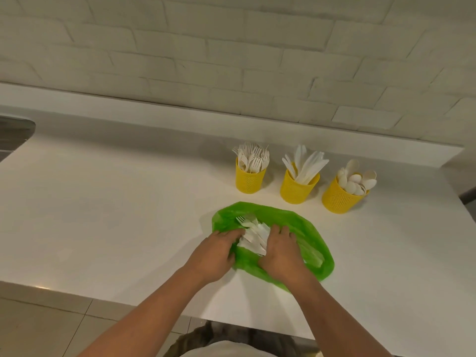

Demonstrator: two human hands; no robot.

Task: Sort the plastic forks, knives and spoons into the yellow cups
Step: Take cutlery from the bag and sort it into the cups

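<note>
- Left grip (219, 251) and right grip (280, 249) are seen cupped vs. either side of the cutlery pile (253, 237), fingers bent in. Whether any pc is actually pinched can't be told.
- Where is the pile placed?
- It is shown lying on the green bag (306, 226), which is spread flat on the tabletop (116, 215) nr the front edge. One fork (242, 219) is seen poking out at the far end. Just beyond, the fork cup (249, 181), knife cup (296, 189) and spoon cup (337, 199) are lined up, each well stocked.
- How should the step be handled?
- Prob. best if one type is singled out by its head, handles are squared up, and pcs are lifted clear so the bag's film isn't dragged along. Mixed handfuls should be avoided.
- And the arm pose?
- Both forearms are angled in from the bottom of the shot, wrists kept low, palms down, backs of the hands turned to the cam.
</note>
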